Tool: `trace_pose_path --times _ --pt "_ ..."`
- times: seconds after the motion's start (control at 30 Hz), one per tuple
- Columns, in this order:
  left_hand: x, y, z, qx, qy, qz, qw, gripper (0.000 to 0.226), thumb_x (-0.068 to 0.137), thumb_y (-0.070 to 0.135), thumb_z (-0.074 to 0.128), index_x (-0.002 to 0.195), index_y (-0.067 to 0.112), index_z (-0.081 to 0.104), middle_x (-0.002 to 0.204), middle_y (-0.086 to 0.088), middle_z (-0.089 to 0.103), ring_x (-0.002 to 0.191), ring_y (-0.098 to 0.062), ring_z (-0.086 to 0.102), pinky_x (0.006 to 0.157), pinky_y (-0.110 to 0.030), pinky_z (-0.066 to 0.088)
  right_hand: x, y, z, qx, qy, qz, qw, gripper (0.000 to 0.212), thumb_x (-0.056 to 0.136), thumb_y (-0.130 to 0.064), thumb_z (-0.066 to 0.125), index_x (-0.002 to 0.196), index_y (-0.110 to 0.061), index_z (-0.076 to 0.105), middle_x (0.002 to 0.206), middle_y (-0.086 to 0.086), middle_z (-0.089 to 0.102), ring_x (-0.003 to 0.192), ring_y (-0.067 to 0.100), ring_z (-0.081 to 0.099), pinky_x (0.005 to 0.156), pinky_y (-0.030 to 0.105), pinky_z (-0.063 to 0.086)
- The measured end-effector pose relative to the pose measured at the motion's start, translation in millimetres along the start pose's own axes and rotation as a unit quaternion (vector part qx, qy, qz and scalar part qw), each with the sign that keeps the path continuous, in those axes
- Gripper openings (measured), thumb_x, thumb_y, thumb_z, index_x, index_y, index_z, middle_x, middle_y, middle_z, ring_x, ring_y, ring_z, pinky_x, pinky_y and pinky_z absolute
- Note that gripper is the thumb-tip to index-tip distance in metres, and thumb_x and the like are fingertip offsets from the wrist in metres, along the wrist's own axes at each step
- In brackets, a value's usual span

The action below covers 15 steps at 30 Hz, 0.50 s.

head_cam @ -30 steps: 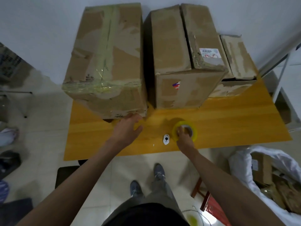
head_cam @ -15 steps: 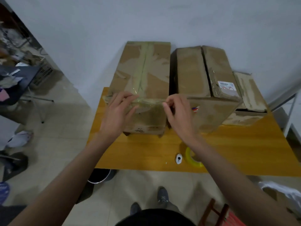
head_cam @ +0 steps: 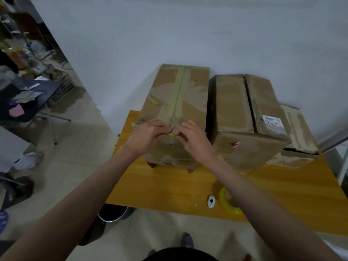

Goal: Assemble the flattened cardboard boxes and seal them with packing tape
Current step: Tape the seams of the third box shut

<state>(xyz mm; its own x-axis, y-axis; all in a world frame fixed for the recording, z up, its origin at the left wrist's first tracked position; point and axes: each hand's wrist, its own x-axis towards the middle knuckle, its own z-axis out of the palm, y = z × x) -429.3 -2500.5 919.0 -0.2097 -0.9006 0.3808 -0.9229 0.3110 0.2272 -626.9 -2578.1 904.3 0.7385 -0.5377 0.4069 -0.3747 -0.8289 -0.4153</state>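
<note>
Both hands, left hand (head_cam: 146,135) and right hand (head_cam: 194,140), pinch the tape end (head_cam: 171,135) on the taped box (head_cam: 177,102); next, press it flat.

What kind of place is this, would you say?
Probably a small packing or storage room: worn cardboard boxes stand on a wooden table with a roll of packing tape, and a cluttered desk stands to the left.

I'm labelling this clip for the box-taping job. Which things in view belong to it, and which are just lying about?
Part of the job:
- taped box, both hands at its near top edge
- left hand
- right hand
- untaped box
- tape roll

Lying about:
- small white object on the table
- bin under the table
</note>
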Motion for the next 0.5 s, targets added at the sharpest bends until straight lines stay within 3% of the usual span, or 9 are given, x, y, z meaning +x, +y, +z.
trace_pose_path --times 0.1,0.17,0.27,0.33,0.4,0.5 --pt "0 -4 -3 -0.003 -0.010 0.005 1.000 0.031 0.094 0.018 0.067 0.124 0.011 0.070 0.113 -0.004 0.072 0.102 -0.019 0.064 0.091 -0.029 0.052 0 8 -8 0.027 -0.019 0.002 0.999 0.018 0.095 -0.015 0.064 0.112 -0.015 0.070 0.100 -0.004 0.064 0.095 0.007 0.049 0.082 0.025 0.046" --pt "5 -5 -5 0.015 -0.036 -0.022 0.999 0.043 0.100 0.039 0.053 0.136 0.017 0.061 0.132 0.000 0.064 0.119 -0.016 0.059 0.100 -0.034 0.051 6 11 -15 0.013 -0.026 0.002 1.000 0.025 0.099 -0.028 0.055 0.118 -0.018 0.069 0.110 -0.005 0.067 0.106 0.006 0.054 0.092 0.027 0.049" --pt "16 -9 -8 0.039 -0.123 -0.067 0.989 0.064 0.102 0.058 0.024 0.156 0.024 0.030 0.161 0.006 0.030 0.148 -0.009 0.027 0.122 -0.032 0.024 22 16 -22 -0.045 -0.081 -0.019 0.996 0.044 0.105 -0.041 0.040 0.137 -0.017 0.058 0.139 -0.002 0.059 0.133 0.011 0.045 0.112 0.035 0.037" --pt "23 -13 -7 0.059 -0.178 -0.080 0.979 0.071 0.100 0.063 0.012 0.159 0.024 0.013 0.166 0.008 0.010 0.152 -0.004 0.008 0.125 -0.030 0.009 32 21 -22 -0.074 -0.136 -0.018 0.988 0.053 0.107 -0.046 0.029 0.148 -0.017 0.045 0.153 -0.002 0.044 0.146 0.014 0.031 0.122 0.038 0.023" --pt "26 -17 -6 0.067 -0.199 -0.081 0.974 0.074 0.099 0.064 0.008 0.159 0.022 0.013 0.166 0.007 0.009 0.152 -0.004 0.007 0.125 -0.030 0.009 39 28 -19 -0.089 -0.172 -0.017 0.981 0.055 0.107 -0.047 0.022 0.152 -0.018 0.039 0.158 -0.002 0.037 0.150 0.015 0.022 0.124 0.039 0.015" --pt "33 -30 -10 0.077 -0.167 -0.058 0.981 0.066 0.103 0.056 0.013 0.156 0.022 0.031 0.162 0.006 0.029 0.148 -0.010 0.028 0.121 -0.031 0.023 47 36 -14 -0.093 -0.175 -0.015 0.980 0.055 0.108 -0.045 0.019 0.152 -0.018 0.038 0.158 -0.003 0.036 0.151 0.013 0.020 0.125 0.037 0.012"
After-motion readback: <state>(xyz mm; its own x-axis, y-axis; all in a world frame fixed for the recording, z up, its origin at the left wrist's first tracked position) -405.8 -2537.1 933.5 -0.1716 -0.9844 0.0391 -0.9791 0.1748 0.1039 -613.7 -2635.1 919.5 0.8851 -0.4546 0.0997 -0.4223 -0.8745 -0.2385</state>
